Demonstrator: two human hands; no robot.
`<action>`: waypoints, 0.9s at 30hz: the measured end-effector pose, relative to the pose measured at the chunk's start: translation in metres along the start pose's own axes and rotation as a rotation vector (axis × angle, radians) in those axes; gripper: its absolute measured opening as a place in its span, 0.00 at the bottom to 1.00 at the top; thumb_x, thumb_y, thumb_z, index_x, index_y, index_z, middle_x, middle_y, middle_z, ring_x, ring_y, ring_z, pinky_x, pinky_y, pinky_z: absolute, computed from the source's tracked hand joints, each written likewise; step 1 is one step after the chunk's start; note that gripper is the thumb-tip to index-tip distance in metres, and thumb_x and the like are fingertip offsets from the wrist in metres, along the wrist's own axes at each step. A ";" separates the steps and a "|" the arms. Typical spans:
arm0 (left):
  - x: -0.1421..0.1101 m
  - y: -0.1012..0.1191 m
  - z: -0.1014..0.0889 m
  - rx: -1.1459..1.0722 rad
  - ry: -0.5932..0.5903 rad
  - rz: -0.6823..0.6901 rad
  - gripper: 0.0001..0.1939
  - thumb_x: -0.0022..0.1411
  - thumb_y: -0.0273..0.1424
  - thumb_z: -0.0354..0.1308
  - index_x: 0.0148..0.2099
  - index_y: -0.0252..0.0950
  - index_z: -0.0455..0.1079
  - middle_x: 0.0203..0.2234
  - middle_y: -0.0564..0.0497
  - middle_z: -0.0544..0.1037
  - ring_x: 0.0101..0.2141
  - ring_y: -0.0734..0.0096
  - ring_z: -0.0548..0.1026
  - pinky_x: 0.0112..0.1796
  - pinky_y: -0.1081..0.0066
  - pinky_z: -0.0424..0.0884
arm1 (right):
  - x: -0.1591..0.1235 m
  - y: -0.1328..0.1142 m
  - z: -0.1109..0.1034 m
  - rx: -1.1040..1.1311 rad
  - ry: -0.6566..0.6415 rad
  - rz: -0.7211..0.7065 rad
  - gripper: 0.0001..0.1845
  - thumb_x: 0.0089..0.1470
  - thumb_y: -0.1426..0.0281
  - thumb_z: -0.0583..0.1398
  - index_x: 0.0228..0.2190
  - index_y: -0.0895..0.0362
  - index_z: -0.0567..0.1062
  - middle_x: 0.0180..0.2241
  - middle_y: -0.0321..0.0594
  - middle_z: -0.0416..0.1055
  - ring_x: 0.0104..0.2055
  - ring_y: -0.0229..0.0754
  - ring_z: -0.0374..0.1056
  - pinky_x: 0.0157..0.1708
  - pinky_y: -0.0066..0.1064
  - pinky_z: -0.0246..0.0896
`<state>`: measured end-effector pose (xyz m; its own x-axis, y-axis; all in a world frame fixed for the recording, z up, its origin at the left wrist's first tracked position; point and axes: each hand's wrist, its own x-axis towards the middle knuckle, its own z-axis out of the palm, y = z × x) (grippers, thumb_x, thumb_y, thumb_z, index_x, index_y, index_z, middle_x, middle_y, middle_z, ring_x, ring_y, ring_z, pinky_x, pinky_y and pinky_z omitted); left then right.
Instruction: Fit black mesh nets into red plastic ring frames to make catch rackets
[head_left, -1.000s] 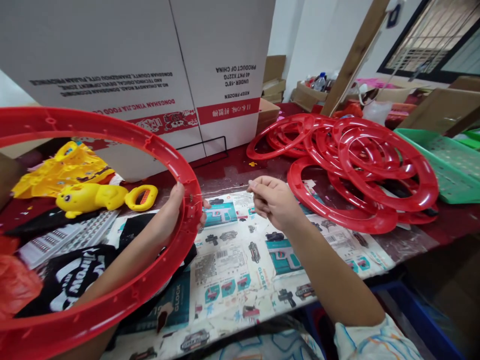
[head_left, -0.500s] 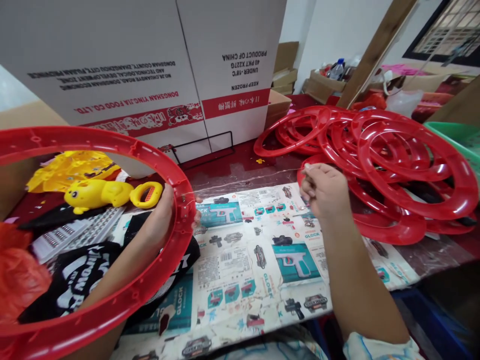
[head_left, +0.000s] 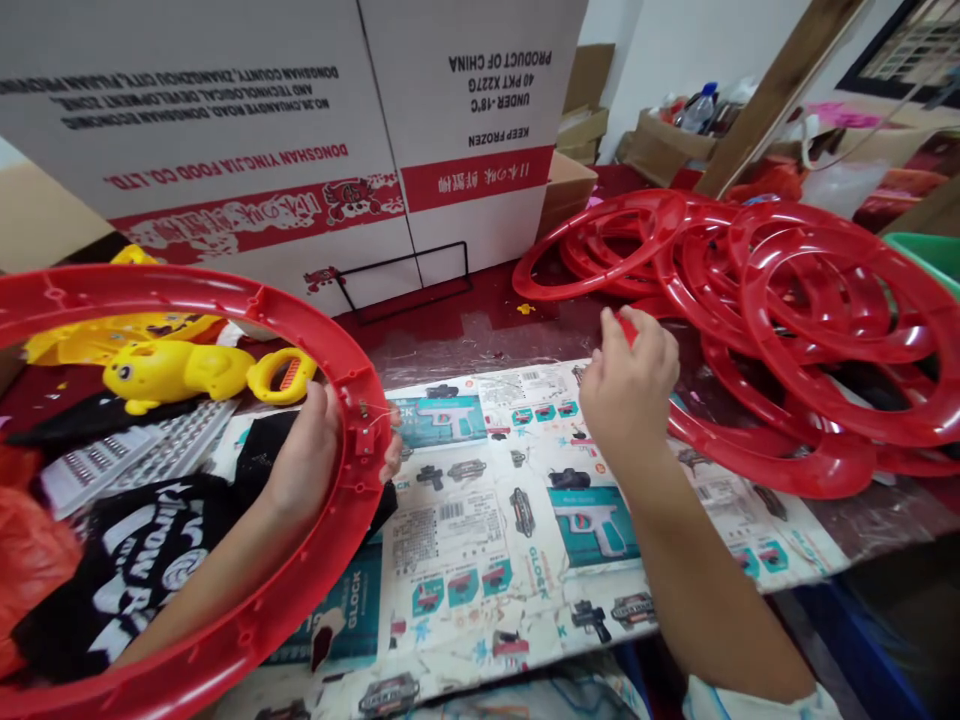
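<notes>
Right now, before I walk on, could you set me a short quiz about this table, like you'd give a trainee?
1. What does the person's left hand hold?
a) the bottle
b) a red ring
c) the black frame

2. True or false: the pile of rings lies to the right of the white box.

3. Fill the gap with "upright" or "upside down": the print on the box stands ____.

Key: 1 b; 2 true; 3 upside down.
</notes>
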<state>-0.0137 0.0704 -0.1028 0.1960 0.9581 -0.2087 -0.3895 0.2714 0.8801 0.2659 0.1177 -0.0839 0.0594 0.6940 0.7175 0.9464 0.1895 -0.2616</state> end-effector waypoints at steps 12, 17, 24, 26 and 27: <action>-0.021 -0.020 0.015 0.015 -0.011 -0.156 0.30 0.57 0.61 0.47 0.41 0.39 0.68 0.20 0.52 0.73 0.20 0.68 0.70 0.20 0.72 0.65 | -0.047 -0.054 -0.005 0.509 -0.724 -0.730 0.21 0.58 0.67 0.60 0.50 0.64 0.70 0.45 0.50 0.75 0.47 0.46 0.70 0.50 0.43 0.64; -0.020 -0.011 0.001 0.002 0.081 -0.082 0.30 0.58 0.60 0.48 0.37 0.36 0.69 0.23 0.50 0.74 0.21 0.69 0.70 0.23 0.72 0.68 | -0.036 -0.038 -0.007 0.599 -0.930 -0.555 0.29 0.48 0.71 0.68 0.52 0.65 0.70 0.47 0.52 0.72 0.48 0.48 0.69 0.44 0.38 0.66; -0.023 0.000 0.000 0.032 0.170 -0.024 0.25 0.64 0.53 0.45 0.37 0.36 0.68 0.22 0.51 0.74 0.21 0.69 0.70 0.22 0.72 0.69 | -0.033 -0.039 -0.005 0.906 -0.439 -0.289 0.06 0.55 0.66 0.64 0.30 0.57 0.75 0.30 0.38 0.74 0.33 0.37 0.70 0.36 0.31 0.65; -0.025 -0.005 0.004 0.079 0.142 -0.061 0.23 0.63 0.52 0.47 0.38 0.36 0.67 0.22 0.50 0.74 0.20 0.67 0.71 0.21 0.70 0.70 | -0.037 -0.043 -0.002 0.901 -0.377 -0.260 0.11 0.53 0.65 0.65 0.37 0.57 0.75 0.38 0.43 0.75 0.43 0.41 0.70 0.43 0.36 0.66; -0.027 -0.009 0.007 0.097 0.124 -0.080 0.21 0.62 0.51 0.50 0.40 0.37 0.66 0.22 0.50 0.75 0.20 0.66 0.72 0.21 0.69 0.70 | -0.040 -0.046 -0.001 0.897 -0.412 -0.265 0.14 0.53 0.64 0.65 0.40 0.57 0.74 0.43 0.45 0.74 0.47 0.43 0.69 0.47 0.38 0.65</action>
<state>-0.0095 0.0420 -0.1023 0.1075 0.9395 -0.3253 -0.2875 0.3426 0.8944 0.2203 0.0801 -0.0999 -0.3917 0.7071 0.5887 0.3170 0.7044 -0.6351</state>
